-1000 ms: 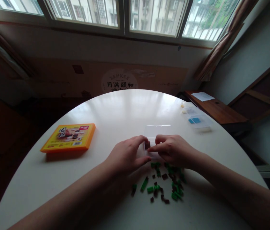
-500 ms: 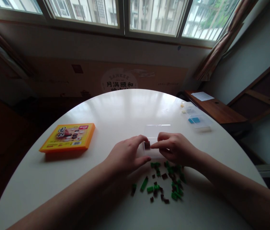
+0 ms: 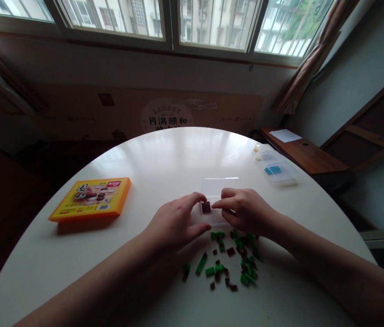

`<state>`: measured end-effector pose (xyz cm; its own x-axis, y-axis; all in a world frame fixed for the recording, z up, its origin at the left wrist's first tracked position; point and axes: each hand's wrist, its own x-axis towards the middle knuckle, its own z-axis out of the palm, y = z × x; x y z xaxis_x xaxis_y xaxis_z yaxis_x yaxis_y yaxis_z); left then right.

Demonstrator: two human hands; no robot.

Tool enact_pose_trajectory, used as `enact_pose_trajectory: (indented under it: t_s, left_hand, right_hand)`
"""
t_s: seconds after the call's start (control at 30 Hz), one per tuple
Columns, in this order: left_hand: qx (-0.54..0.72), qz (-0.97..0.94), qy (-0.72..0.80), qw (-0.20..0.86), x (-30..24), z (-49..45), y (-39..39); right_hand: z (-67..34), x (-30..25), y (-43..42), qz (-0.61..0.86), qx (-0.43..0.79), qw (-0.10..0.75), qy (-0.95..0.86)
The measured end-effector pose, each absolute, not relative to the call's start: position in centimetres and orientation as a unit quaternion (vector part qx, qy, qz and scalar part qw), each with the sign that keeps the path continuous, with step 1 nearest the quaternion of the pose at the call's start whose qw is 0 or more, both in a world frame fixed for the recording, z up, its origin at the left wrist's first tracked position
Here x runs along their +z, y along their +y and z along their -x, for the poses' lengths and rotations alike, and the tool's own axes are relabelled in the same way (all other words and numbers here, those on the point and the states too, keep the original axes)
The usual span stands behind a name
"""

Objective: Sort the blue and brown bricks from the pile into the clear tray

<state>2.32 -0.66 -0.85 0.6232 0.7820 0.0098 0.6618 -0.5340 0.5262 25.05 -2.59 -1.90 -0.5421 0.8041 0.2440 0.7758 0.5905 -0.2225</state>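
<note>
Centre of frame: I've got one brown piece [image 3: 206,207] pinched between my two hands. The left hand [image 3: 174,222] is half-curled, forefinger and thumb on it, and the right hand [image 3: 246,211] is mostly closed with its fingertip on the other side. One clear tray [image 3: 219,184] lies just behind. Loose bricks [image 3: 229,261], green and brown, are too bunched to count and partly hidden under my right wrist. One orange box [image 3: 90,198] sits at left on the desk [image 3: 164,154].

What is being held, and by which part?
A brown brick piece, pinched by its left and right edges between the index fingertips of the left hand and right hand, over the clear tray. Whether it rests on the tray cannot be told.
</note>
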Motion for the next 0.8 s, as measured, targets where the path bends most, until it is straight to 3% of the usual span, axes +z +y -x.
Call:
enact_pose_trajectory:
  t_s: [0.8]
  left_hand:
    - [0.114,-0.867,0.419,0.243,-0.96,-2.35,-0.62]
  right_hand:
    - [-24.72,-1.6,-2.68,0.462,0.033,0.154,-0.873]
